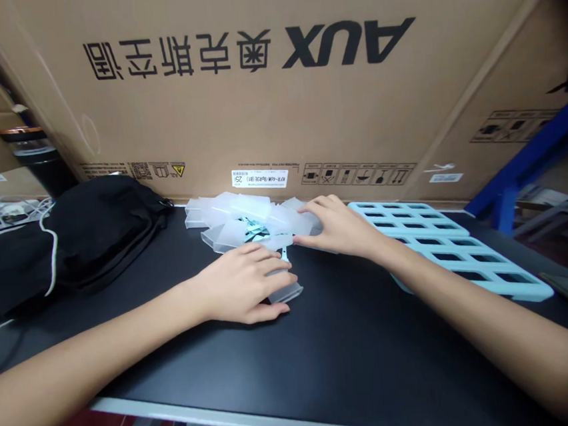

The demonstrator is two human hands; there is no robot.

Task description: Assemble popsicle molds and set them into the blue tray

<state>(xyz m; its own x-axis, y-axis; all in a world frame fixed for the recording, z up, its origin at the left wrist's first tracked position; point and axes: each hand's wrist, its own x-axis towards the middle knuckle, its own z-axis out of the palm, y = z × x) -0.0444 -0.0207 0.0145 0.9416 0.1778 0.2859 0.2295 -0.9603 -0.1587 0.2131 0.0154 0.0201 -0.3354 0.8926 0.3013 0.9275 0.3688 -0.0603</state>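
Note:
A heap of frosted, see-through plastic pieces [243,207] lies on the black tabletop against a cardboard box. Small light-blue parts [255,229] show among them. My left hand [245,284] rests palm down in front of the heap, its fingers stretched and apart over a single clear plastic piece [286,293]. That piece is partly hidden beneath the hand. At the heap's right end, my right hand [338,224] has its thumb and bent fingers around a clear plastic piece [312,223]; its far end is covered by the hand.
Light-blue slotted trays [448,244] lie at the right, partly behind my right forearm. A large cardboard box [234,117] walls off the back. To the left are a black bag [79,232], a dark bottle [45,162] and white cables [7,213]. A blue post [534,155] stands at right.

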